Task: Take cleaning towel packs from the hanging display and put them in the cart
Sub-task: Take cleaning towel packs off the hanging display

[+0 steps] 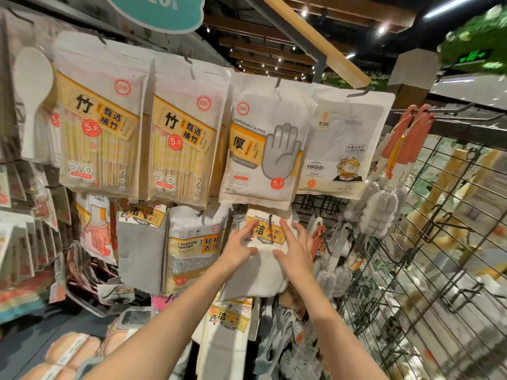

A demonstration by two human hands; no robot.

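Both forearms reached up; left hand (239, 248) and right hand (295, 249) each clasped an edge of the towel pack (264, 242), probably to slide it off its hook (270, 218). No cart showed.

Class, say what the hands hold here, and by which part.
Both hands, left and right, grip the hanging towel pack near its top label, one on each side.
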